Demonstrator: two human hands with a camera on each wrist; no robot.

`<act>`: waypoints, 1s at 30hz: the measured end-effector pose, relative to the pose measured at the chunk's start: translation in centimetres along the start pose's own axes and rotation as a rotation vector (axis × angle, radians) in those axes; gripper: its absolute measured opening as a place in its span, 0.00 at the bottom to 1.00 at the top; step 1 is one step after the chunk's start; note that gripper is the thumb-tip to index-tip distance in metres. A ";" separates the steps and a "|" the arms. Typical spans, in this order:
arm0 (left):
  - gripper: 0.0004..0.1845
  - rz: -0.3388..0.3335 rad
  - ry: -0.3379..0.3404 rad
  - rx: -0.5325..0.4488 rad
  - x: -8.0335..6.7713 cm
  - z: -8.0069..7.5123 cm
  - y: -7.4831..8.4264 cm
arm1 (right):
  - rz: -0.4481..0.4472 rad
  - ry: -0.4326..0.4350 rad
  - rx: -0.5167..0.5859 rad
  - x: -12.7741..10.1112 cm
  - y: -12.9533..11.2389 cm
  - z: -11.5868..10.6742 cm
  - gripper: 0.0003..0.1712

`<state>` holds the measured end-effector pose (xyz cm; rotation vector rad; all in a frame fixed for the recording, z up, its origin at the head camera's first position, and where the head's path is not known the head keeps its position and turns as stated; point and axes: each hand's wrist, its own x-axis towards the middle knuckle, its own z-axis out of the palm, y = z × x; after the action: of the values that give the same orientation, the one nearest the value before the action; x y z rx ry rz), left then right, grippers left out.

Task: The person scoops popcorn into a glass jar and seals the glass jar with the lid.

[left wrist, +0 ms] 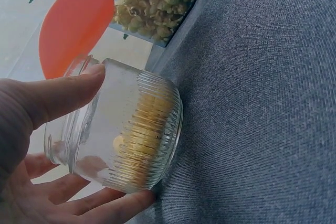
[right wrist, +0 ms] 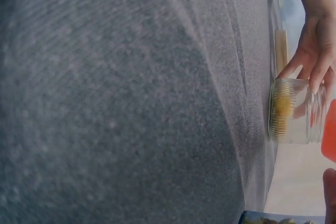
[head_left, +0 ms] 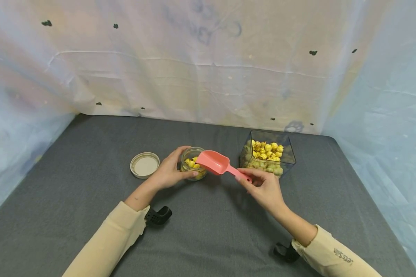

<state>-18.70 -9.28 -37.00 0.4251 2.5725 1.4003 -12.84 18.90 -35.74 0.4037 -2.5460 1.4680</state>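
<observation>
My left hand [head_left: 171,169] holds a ribbed glass jar [left wrist: 126,124] upright on the table, thumb on the near side and fingers round the far side. Yellow popcorn [head_left: 192,163] lies in the jar's lower part. With thumb and fingertips my right hand [head_left: 265,188] pinches the handle of a pink scoop [head_left: 213,161]. The scoop's front lip is over the right side of the jar's mouth, and no popcorn shows in its bowl. Only part of the right hand appears in the right wrist view.
A clear square container [head_left: 289,157] of yellow popcorn stands beyond the right hand. Left of the jar, a round lid [head_left: 145,165] lies on the grey tablecloth [head_left: 201,231]. A pale printed curtain [head_left: 201,88] hangs behind the table.
</observation>
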 end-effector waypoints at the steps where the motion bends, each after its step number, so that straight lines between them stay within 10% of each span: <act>1: 0.45 -0.001 0.001 0.000 0.0 0.0 0.0 | 0.002 0.000 -0.004 0.0 0.0 0.0 0.15; 17: 0.45 -0.001 -0.009 0.026 0.1 -0.1 0.0 | -0.025 0.064 -0.083 -0.1 -4.2 -0.7 0.14; 30: 0.47 0.107 0.005 0.167 -0.1 0.0 0.6 | -0.040 0.112 -0.046 0.1 -0.8 -1.8 0.15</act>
<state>-18.47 -8.97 -36.51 0.5930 2.7178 1.2230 -12.63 20.07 -34.18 0.3533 -2.4644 1.3750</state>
